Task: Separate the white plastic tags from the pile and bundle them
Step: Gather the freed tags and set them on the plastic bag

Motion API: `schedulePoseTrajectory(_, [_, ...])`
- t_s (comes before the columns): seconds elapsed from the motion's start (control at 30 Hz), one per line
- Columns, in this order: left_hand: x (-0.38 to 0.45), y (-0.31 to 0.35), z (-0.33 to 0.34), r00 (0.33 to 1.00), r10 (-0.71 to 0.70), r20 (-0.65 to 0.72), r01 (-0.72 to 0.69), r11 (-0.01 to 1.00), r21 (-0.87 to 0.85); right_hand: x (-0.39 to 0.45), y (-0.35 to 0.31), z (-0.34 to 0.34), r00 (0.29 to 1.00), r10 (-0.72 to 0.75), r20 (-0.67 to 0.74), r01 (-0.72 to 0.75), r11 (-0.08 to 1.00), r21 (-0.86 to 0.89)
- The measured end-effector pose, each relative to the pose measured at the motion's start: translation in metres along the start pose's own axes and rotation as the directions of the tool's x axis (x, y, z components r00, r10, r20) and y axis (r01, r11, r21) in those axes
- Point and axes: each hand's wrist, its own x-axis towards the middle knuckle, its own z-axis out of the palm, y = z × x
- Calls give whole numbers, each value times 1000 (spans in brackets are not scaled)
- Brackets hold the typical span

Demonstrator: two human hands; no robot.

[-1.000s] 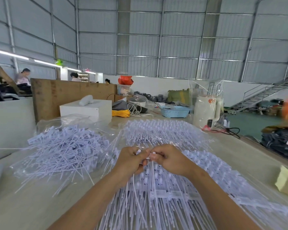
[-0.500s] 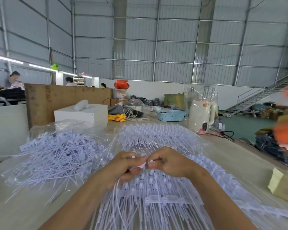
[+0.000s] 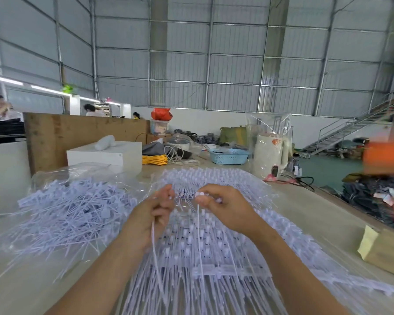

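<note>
Left hand (image 3: 156, 209): my fingers curl round a thin tag tail.
Right hand (image 3: 216, 204): I pinch one tag's head.
White tags (image 3: 214, 242): stacked on the desk (image 3: 305, 201) under both hands — loose pile (image 3: 71, 208) left.
Handling: likely featherlight, springy, slick — grip the blocky head.

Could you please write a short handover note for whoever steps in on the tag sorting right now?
Left hand: grip closed around a few thin tag tails hanging down.
Right hand: pinching the head of one white tag, held apart from the left hand.
Rows of joined tags lie spread under both hands; the loose separated pile sits on clear plastic to the left.
Done: a good heap already separated.
Left: most rows are unsplit; no tied bundle is visible.
</note>
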Motion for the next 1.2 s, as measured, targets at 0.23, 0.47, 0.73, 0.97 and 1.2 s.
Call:
schedulePoseTrajectory(0.23, [-8,-20,7,999,32,-38,2,746,666,-3,2,4,998,0,55,-6,994,107])
schedulePoseTrajectory(0.47, [-17,-44,12,977,198,81,-176,526,832,-4,0,10,977,8,212,-17,999,39])
schedulePoseTrajectory(0.73, [-12,-38,4,967,248,64,-201,581,789,-6,9,-2,940,143,309,-123,989,-84])
schedulePoseTrajectory(0.97, [-12,-36,5,969,235,76,-188,500,845,-7,6,6,963,89,255,-99,995,26])
schedulePoseTrajectory(1.2, [-19,-25,6,980,127,150,-193,472,860,-5,3,8,946,36,322,-41,999,8])
